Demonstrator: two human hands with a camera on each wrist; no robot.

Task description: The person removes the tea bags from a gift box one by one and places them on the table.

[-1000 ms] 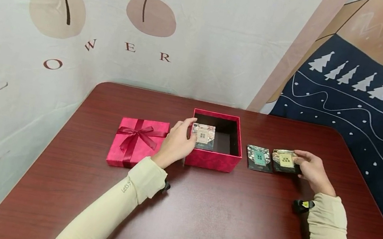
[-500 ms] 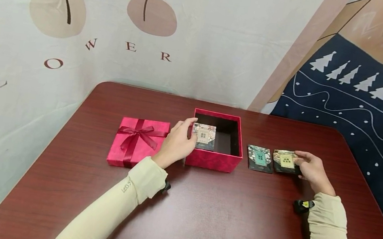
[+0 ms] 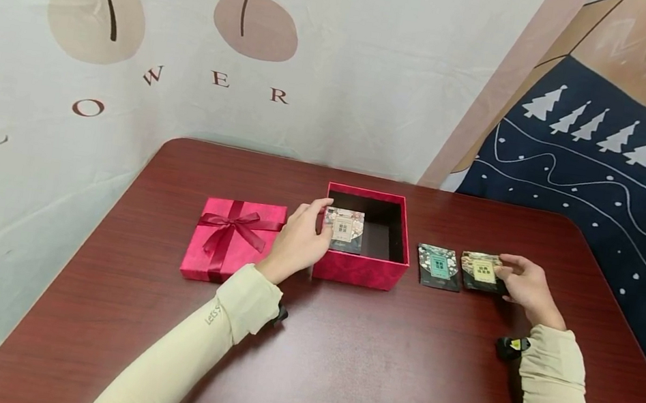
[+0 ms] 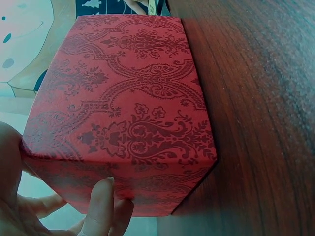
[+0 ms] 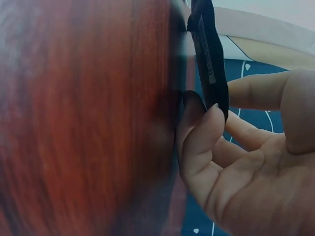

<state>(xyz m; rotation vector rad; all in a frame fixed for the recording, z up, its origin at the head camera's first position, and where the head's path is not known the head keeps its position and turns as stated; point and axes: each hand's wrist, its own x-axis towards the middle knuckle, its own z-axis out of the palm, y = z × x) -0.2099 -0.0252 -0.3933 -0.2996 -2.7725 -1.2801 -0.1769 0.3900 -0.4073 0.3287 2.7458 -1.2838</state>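
An uncovered red gift box (image 3: 359, 272) stands at the table's middle. My left hand (image 3: 299, 239) grips its left wall; in the left wrist view, fingertips (image 4: 102, 201) touch the patterned outside. Leaning up inside the box at its left end is a sachet with a cream label (image 3: 342, 229). To the right of the box lies a black sachet with a green label (image 3: 439, 267). Beside that one is a sachet with a yellow label (image 3: 482, 271), whose right edge my right hand (image 3: 525, 285) pinches. The right wrist view shows this sachet's dark underside (image 5: 210, 59) between thumb and fingers.
Left of the box lies the pink lid (image 3: 234, 237) with a dark red ribbon bow. All of it sits on a brown wooden table (image 3: 385, 375). A printed cloth (image 3: 376, 85) hangs behind the table, and a dark blue one with white trees (image 3: 605, 179) hangs at right.
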